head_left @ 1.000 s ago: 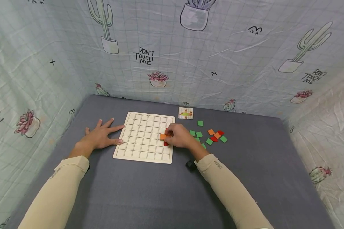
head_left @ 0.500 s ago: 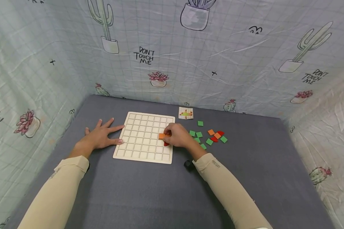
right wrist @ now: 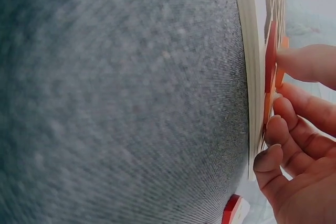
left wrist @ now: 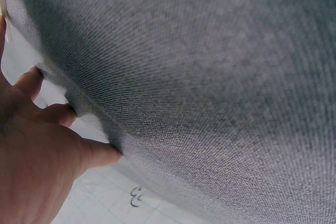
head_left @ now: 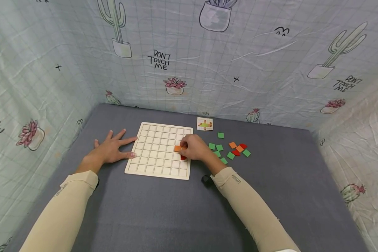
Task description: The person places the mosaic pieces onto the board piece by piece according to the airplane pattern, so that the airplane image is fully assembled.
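A light wooden grid board point(head_left: 155, 154) lies on the dark grey cloth. My left hand point(head_left: 108, 148) rests beside its left side with the fingers spread, thumb and index finger touching the board's edge. In the left wrist view, the fingers of that hand point(left wrist: 47, 145) press on the cloth. My right hand point(head_left: 195, 148) is over the board's right side and pinches an orange square tile point(head_left: 177, 148) between thumb and index finger. The right wrist view has this tile point(right wrist: 285, 45) beyond a red tile point(right wrist: 270, 59) on the board; the fingers partly hide both.
Several green square tiles point(head_left: 219, 147) lie loose right of the board, with orange tiles point(head_left: 232, 145) and red tiles point(head_left: 236, 153). A small pattern card point(head_left: 204, 124) lies behind them. Printed fabric point(head_left: 189, 63) walls the table's back and sides.
My right hand has shifted slightly left with the orange tile, mostly in the first half second. The left hand stays in place, and the head view has tilted very slightly.
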`<state>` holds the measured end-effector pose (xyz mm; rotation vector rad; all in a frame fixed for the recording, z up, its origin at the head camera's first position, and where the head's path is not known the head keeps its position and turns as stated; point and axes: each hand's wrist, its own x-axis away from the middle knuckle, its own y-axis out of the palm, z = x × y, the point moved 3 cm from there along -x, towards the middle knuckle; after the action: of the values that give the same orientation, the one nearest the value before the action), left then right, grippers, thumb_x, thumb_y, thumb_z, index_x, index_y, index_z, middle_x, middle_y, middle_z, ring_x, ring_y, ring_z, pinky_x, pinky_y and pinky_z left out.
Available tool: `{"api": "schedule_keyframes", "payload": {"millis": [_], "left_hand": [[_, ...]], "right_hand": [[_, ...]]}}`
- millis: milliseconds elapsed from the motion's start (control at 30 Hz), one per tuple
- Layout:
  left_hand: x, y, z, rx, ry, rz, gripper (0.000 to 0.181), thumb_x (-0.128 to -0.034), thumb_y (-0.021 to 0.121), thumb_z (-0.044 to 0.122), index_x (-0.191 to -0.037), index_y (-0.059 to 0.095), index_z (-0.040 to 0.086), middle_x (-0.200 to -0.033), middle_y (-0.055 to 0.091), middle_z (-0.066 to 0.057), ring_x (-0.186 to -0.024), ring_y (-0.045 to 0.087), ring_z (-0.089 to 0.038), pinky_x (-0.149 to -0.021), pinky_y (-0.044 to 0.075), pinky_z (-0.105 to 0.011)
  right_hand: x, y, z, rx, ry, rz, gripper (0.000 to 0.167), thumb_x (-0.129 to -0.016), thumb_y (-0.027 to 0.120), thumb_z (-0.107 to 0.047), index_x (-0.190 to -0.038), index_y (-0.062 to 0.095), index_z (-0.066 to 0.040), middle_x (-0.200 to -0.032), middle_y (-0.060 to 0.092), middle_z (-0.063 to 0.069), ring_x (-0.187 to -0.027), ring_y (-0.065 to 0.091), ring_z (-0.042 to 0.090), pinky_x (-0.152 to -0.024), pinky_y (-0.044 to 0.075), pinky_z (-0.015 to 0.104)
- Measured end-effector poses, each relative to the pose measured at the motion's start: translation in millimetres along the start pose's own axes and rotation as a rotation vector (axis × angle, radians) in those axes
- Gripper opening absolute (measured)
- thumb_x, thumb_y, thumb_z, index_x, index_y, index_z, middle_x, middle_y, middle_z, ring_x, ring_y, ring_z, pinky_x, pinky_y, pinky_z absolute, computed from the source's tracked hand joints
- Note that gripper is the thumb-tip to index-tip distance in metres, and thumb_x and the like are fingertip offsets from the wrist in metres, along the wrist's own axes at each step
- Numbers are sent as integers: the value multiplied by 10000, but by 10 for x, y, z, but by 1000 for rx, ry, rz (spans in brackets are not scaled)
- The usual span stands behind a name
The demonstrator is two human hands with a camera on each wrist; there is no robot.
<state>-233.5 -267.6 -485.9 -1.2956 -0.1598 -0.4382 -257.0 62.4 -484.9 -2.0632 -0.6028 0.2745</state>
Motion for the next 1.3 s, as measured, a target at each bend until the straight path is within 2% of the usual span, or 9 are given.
{"api": "schedule_keyframes", "payload": {"millis": [167,367,767,967,1133,1300], "left_hand": [[-16,9,-13,1,2,2,939,-893,592,789,-1658,282,340,-1764,30,-188,-1554,-52,-627,-1055,18,-942],[-21,18,-23,-3,4,8,944,-887,588,797,-1657,285,342,-1764,34,-189,-1553,-47,-631,-1057,21,-941],[-18,26,-23,11,10,13,921,-902,602,769,-1656,290,341,-1766,33,-183,-1557,-53,-624,-1058,2,-939],[-32,43,-25,33,17,6,911,-912,586,770,-1657,289,336,-1769,14,-172,-1558,-74,-622,-1058,-27,-935],[-49,62,-40,39,18,-4,912,-916,573,776,-1660,278,339,-1771,-3,-165,-1556,-92,-621,-1050,-43,-936],[-51,59,-52,35,8,-7,938,-899,571,800,-1661,272,342,-1770,-7,-172,-1554,-100,-622,-1050,-48,-936]], "right_hand": [[2,-7,-13,26,-10,1,153,-913,795,-177,-1014,776,-63,-1010,737,88,-861,652,210,-770,545,338],[7,-12,-27,33,-24,15,154,-895,787,-150,-1011,778,-50,-964,721,83,-810,625,186,-724,516,305],[3,4,-39,17,-2,15,160,-887,802,-149,-1014,780,-53,-928,715,73,-796,629,182,-726,523,317],[32,-26,16,-59,-17,36,138,-907,775,-114,-1020,769,-35,-943,714,92,-810,629,177,-728,517,289],[93,-135,91,-144,-46,59,128,-917,745,-54,-1030,785,-7,-937,713,126,-763,607,179,-676,492,270],[175,-260,227,-179,-56,71,165,-941,733,-27,-1090,789,13,-972,729,147,-780,620,189,-696,509,275]]}}
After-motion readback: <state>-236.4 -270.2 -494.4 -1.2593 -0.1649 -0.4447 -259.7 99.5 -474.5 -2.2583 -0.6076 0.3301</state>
